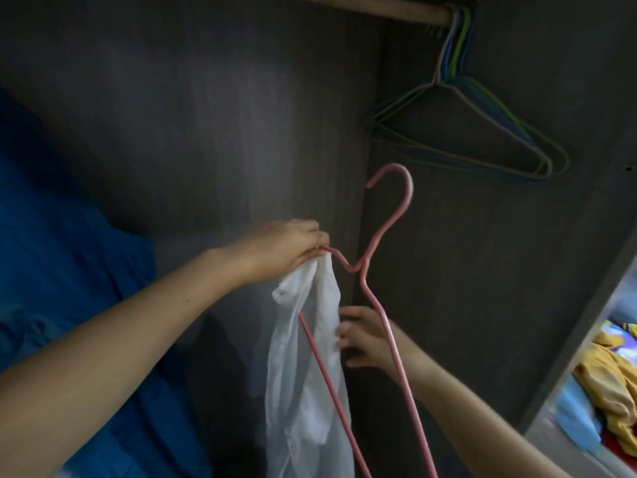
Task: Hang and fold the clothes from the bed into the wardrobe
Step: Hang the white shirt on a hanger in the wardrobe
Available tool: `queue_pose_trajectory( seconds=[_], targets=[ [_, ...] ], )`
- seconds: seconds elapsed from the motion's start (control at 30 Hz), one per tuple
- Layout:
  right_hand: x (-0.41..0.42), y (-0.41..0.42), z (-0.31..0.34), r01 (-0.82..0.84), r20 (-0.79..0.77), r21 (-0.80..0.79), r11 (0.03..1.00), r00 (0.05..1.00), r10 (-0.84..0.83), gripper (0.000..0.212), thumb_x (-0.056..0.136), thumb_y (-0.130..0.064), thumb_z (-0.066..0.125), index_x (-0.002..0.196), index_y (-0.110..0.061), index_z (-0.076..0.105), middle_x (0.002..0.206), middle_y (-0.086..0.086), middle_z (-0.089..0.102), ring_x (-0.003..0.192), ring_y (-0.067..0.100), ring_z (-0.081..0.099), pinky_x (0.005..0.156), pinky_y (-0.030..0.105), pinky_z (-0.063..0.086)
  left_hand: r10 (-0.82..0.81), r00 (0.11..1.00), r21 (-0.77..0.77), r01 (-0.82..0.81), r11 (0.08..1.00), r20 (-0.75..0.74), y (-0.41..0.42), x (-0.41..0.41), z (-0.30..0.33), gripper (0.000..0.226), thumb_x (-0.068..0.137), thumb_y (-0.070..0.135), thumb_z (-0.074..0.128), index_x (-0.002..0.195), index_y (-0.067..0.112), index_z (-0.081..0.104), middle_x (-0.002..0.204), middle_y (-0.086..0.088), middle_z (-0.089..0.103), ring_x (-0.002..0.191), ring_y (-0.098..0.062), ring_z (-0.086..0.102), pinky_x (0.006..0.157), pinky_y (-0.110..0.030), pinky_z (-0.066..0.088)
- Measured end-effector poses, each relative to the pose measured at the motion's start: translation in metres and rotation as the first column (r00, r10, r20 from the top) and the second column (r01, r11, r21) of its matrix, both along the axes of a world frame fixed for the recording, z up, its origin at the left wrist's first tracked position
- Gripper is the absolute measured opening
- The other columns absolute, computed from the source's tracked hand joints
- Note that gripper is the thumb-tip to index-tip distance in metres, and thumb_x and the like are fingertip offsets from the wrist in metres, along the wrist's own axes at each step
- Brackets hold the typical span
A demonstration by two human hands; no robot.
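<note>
Garment: a thin white garment (306,367) hangs inside the wardrobe, bunched at its top on one shoulder of a pink hanger (370,294), the rest trailing straight down out of the bottom of the view.
Garment's long axis: near vertical, top edge at the hanger's left shoulder, loose end pointing down.
Hanger's heading: its hook points up and curls to the left; its two arms run down and toward the camera, so its long axis lies steeply tilted rather than level.
Left hand: the left hand (279,250) sits at the top of the cloth, fingers curled, pinching fabric and hanger wire together at the shoulder.
Right hand: the right hand (365,339) is lower, just right of the hanging cloth and behind the hanger's right arm; its fingers are loosely spread and touch or nearly touch the fabric edge, holding nothing that can be made out.
Key relation: the undraped right arm of the hanger lies just beside the right hand, and the free cloth lies to that hand's left; this hand is judged the nearer one to pull the fabric across.
Rail: the wooden rail (379,8) runs above, well apart from the hook, with spare hangers (482,125) hung at its right end.
Beyond: blue clothing (69,270) hangs at the left; a heap of clothes (606,384) shows at the right edge.
</note>
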State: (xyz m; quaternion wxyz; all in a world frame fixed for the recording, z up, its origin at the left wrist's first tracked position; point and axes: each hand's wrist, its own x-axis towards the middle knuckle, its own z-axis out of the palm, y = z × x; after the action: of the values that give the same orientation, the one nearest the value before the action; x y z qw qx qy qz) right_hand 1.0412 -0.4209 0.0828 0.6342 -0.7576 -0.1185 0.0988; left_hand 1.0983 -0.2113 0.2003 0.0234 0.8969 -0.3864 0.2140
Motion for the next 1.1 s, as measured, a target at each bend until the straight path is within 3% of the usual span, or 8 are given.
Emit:
queue_pose_trajectory(
  seconds=[0.1,0.27,0.37,0.5,0.63,0.77,0.93,1.1],
  targets=[
    [0.002,0.038,-0.022,0.082,0.106,-0.221,0.972,0.993,-0.059,0.018,0.086,-0.046,0.062,0.100,-0.045,0.052,0.095,-0.014,0.066,0.085,0.000,0.066,0.064,0.015,0.052,-0.007,1.000,0.020,0.007,1.000,-0.011,-0.010,-0.004,-0.006,0.022,0.100,0.027,0.043,0.106,0.013,0.059,0.092,0.001,0.046,0.092,-0.018,0.051,0.072,-0.027,0.036],
    [0.021,0.039,-0.045,0.344,0.250,-0.328,0.880,0.930,-0.270,0.014,0.092,-0.013,0.051,0.094,-0.017,0.064,0.093,0.004,0.066,0.083,0.015,0.064,0.079,0.032,0.056,-0.059,0.996,-0.091,0.054,0.994,-0.059,-0.011,-0.013,-0.006,0.025,0.100,0.026,0.044,0.108,0.009,0.062,0.097,-0.003,0.055,0.089,-0.018,0.054,0.077,-0.039,0.046],
    [0.027,0.005,-0.061,0.455,0.268,-0.378,0.807,0.888,-0.375,0.023,0.089,0.001,0.046,0.093,-0.008,0.067,0.082,0.001,0.063,0.069,0.010,0.059,0.060,0.008,0.044,-0.055,0.996,-0.148,0.043,0.988,-0.076,0.010,-0.010,-0.008,0.021,0.099,0.025,0.046,0.103,0.010,0.061,0.093,0.001,0.054,0.082,-0.016,0.053,0.071,-0.024,0.039],
    [0.034,-0.061,-0.061,0.609,0.314,-0.369,0.702,0.793,-0.523,0.023,0.090,-0.001,0.053,0.075,-0.018,0.059,0.069,0.000,0.058,0.069,0.022,0.057,0.054,0.013,0.039,0.105,0.990,-0.121,-0.116,0.986,-0.095,0.050,0.002,-0.024,0.020,0.100,0.029,0.044,0.099,0.015,0.057,0.089,0.010,0.048,0.083,-0.016,0.053,0.072,-0.032,0.041],
    [0.043,-0.098,-0.033,0.583,0.413,-0.350,0.733,0.799,-0.438,0.022,0.090,-0.007,0.054,0.077,-0.021,0.064,0.067,-0.004,0.061,0.064,0.016,0.057,0.060,0.031,0.045,0.144,0.970,-0.148,-0.175,0.973,-0.194,0.066,0.009,-0.044,0.023,0.100,0.032,0.041,0.100,0.012,0.054,0.090,0.004,0.058,0.087,-0.021,0.059,0.078,-0.035,0.043],
    [0.051,-0.113,-0.009,0.558,0.483,-0.226,0.798,0.776,-0.406,0.025,0.096,-0.012,0.050,0.075,-0.023,0.057,0.059,-0.016,0.054,0.056,-0.001,0.044,0.056,0.023,0.036,0.267,0.963,-0.073,-0.270,0.960,-0.048,0.074,0.014,-0.052,0.023,0.099,0.038,0.038,0.102,0.019,0.051,0.103,0.001,0.065,0.095,-0.024,0.062,0.074,-0.033,0.044],
    [0.048,-0.127,-0.001,0.540,0.607,-0.419,0.730,0.765,-0.217,0.030,0.098,-0.031,0.050,0.069,-0.023,0.047,0.055,-0.011,0.048,0.050,0.002,0.040,0.052,0.019,0.033,0.360,0.921,0.073,-0.373,0.925,0.147,0.062,0.012,-0.049,0.020,0.100,0.035,0.039,0.108,0.021,0.051,0.113,0.000,0.062,0.092,-0.031,0.065,0.066,-0.034,0.043],
    [0.033,-0.101,0.008,0.551,0.603,-0.281,0.786,0.739,-0.302,0.025,0.099,-0.021,0.048,0.075,-0.026,0.054,0.061,-0.015,0.057,0.055,-0.002,0.050,0.052,0.013,0.037,0.463,0.864,0.047,-0.480,0.876,0.196,0.041,0.002,-0.053,0.020,0.096,0.020,0.049,0.115,0.017,0.053,0.108,-0.006,0.063,0.085,-0.035,0.067,0.062,-0.033,0.041]
  ],
)
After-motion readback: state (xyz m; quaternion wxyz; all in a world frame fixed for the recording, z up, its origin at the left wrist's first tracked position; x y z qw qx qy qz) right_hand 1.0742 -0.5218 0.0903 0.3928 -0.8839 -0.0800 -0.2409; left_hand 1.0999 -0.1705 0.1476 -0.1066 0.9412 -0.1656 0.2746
